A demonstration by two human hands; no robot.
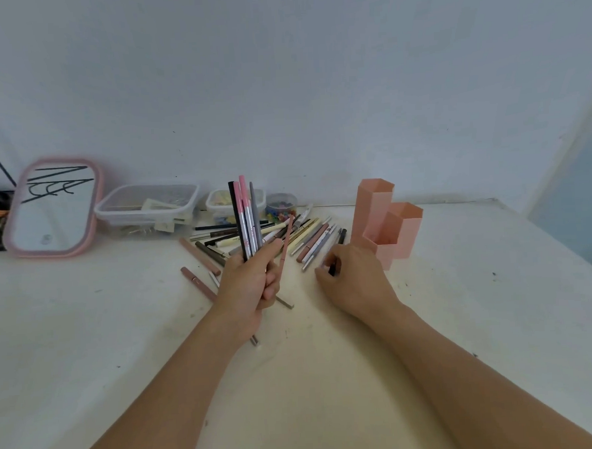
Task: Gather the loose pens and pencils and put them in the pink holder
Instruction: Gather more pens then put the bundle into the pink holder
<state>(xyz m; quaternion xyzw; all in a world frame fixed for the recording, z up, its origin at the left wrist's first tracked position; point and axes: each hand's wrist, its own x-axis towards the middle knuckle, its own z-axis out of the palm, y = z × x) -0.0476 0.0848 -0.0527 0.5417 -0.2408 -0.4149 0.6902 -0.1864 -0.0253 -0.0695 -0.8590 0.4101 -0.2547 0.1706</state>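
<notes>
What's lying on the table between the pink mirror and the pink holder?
In the head view, between the mirror and the pink holder sit two clear plastic boxes, a small jar of coloured bits, and the heap of loose pens and pencils.

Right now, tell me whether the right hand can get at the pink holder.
Probably yes. The right hand pinches a dark pen right beside the pink holder, whose openings face up, and nothing lies between them.
</notes>
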